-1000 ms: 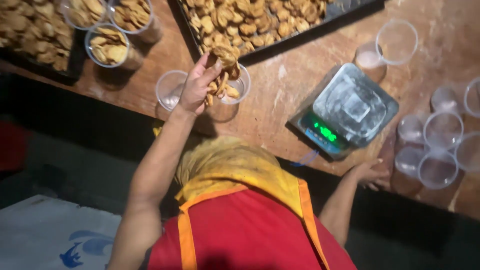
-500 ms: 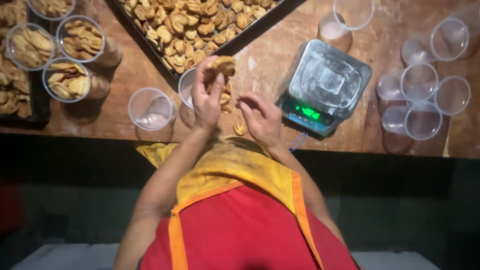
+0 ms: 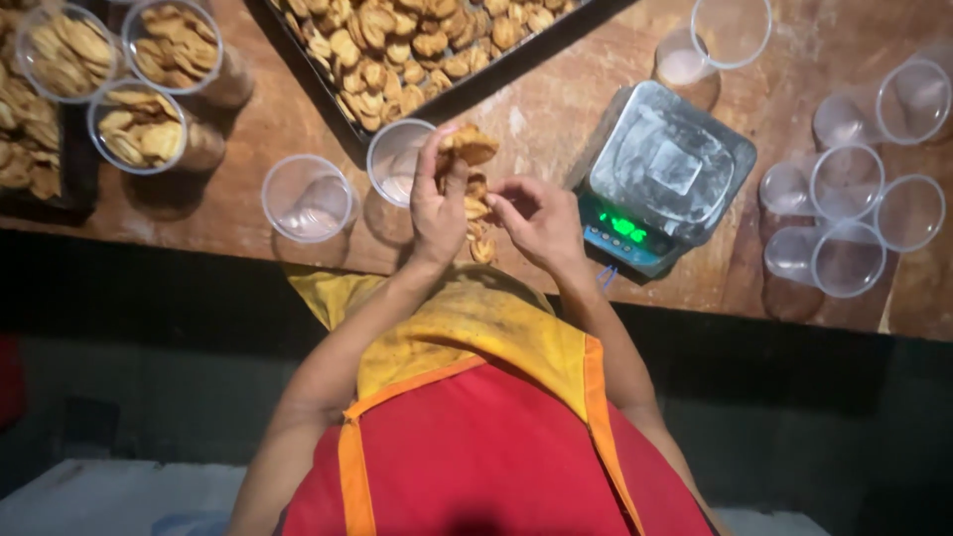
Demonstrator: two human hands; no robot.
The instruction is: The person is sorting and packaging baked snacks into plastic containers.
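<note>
Both hands are now meeting over a pile of snacks at the worktop's near edge, where a second ago the left hand was reaching alone and the right was resting by the scale. At far left, three clear tubs filled with golden crackers are standing together beside a dark tray. Further right, an empty clear cup is sitting just beside a second cup, which the left hand is partly covering. The left hand is pinching a golden cracker between thumb and fingers, lifting it above the small heap of crackers lying on the worktop. The right hand is curling its fingers beside that heap, fingertips pressing together on a piece. Behind them, a long baking tray is holding many more crackers. Right of the hands, a small digital scale is glowing green, its steel pan covered with clear film. Empty cups are clustering at far right.
</note>
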